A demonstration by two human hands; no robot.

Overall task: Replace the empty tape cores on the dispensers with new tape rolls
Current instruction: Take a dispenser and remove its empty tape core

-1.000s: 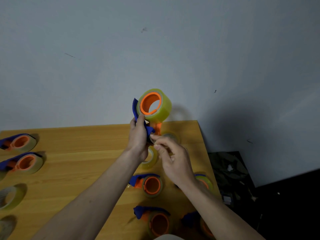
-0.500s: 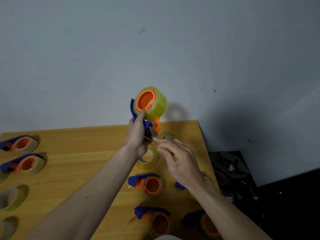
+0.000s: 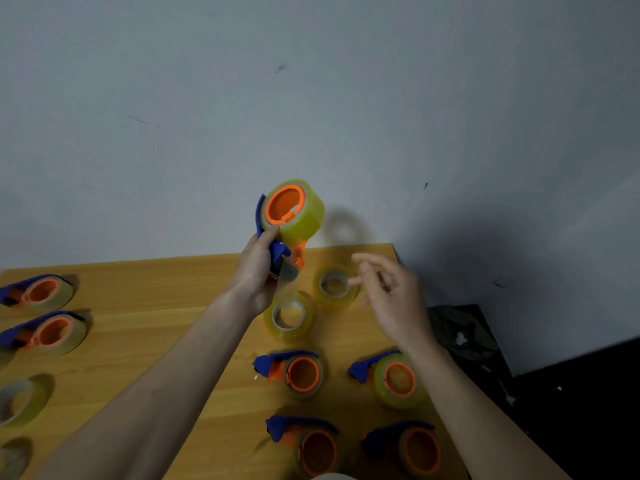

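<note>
My left hand point(image 3: 257, 271) grips a blue-and-orange tape dispenser point(image 3: 280, 249) held up above the wooden table point(image 3: 145, 327). A full yellowish tape roll point(image 3: 304, 216) sits on its orange hub, and a clear strip of tape point(image 3: 287, 282) hangs from its mouth. My right hand point(image 3: 388, 292) hovers to the right of the dispenser, blurred, fingers loosely spread and holding nothing. Two loose tape rolls stand on the table below: one point(image 3: 289, 317) under the dispenser, another point(image 3: 335, 287) just left of my right hand.
Several dispensers lie on the table: four at the front right, such as one point(image 3: 294, 372) and another point(image 3: 394, 377), and two at the far left point(image 3: 38, 292). Loose cores or rolls point(image 3: 20, 401) sit at the left edge. The table ends at the right, above dark floor clutter point(image 3: 460, 337).
My right hand has let go of the tape end at the dispenser's mouth and moved away to the right. The dispenser stays raised in my left hand.
</note>
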